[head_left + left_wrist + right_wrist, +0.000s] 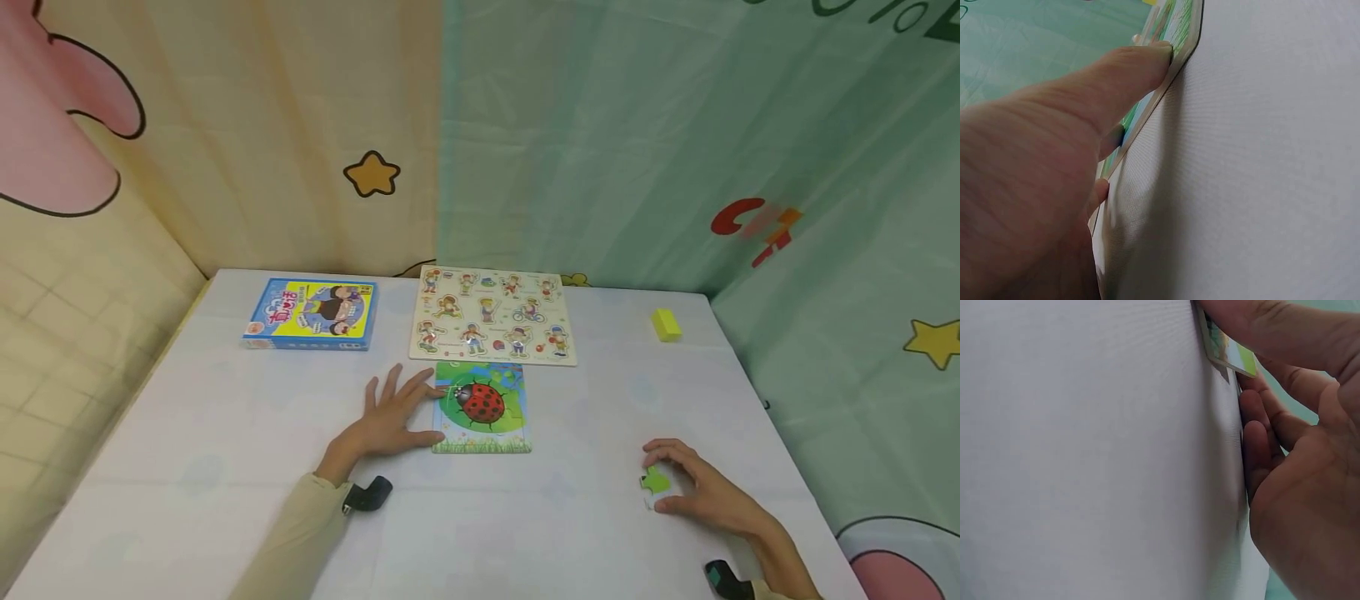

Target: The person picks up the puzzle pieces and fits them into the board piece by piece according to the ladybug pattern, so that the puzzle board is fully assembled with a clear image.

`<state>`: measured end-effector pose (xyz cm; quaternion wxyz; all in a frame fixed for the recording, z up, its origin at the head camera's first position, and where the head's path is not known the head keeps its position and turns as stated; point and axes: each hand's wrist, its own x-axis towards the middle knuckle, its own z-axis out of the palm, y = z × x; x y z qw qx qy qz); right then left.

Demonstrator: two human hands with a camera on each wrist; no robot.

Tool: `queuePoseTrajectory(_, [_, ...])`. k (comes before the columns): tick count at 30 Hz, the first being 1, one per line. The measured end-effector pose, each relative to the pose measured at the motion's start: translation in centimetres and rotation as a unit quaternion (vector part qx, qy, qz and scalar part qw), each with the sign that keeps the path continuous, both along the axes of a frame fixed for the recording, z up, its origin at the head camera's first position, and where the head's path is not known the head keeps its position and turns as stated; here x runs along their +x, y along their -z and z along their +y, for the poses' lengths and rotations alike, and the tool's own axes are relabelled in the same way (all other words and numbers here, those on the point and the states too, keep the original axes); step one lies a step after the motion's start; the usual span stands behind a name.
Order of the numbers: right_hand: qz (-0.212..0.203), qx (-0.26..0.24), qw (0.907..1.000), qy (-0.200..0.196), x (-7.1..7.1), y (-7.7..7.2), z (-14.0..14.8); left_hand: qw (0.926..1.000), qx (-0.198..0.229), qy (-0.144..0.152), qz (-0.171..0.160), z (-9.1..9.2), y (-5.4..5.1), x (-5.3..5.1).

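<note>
A square ladybug jigsaw puzzle (481,408) lies flat near the middle of the table, its picture facing up. My left hand (390,423) rests at its left side with the fingers spread; in the left wrist view the thumb (1141,65) touches the puzzle's edge. Well to the right, my right hand (701,492) holds a small green and white puzzle piece (656,481) between thumb and fingers, low over the white cloth. The right wrist view shows the piece (1235,356) tilted at the table surface, partly covered by the thumb.
Behind the ladybug puzzle lies a cream board (491,317) with pictures of several children. A blue and yellow box (311,314) sits at the back left, and a yellow block (665,325) stands at the back right. Patterned curtains (570,150) hang behind the table.
</note>
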<state>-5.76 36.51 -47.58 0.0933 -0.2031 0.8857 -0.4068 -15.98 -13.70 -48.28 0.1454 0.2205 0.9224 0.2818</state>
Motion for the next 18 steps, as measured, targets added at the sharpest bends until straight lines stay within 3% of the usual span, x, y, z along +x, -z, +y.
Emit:
queuePoseTrajectory(11, [-0.014,0.077,0.9969,0.004,-1.2,-1.9,-0.5,1.0000,-0.008,0.004,0.002,0.2,0.3,-0.1])
queuePoseTrajectory(18, [-0.015,0.026,0.9991,-0.031,-3.3,-2.4,-1.8,1.0000,-0.009,-0.002,0.003,0.1,-0.2,0.1])
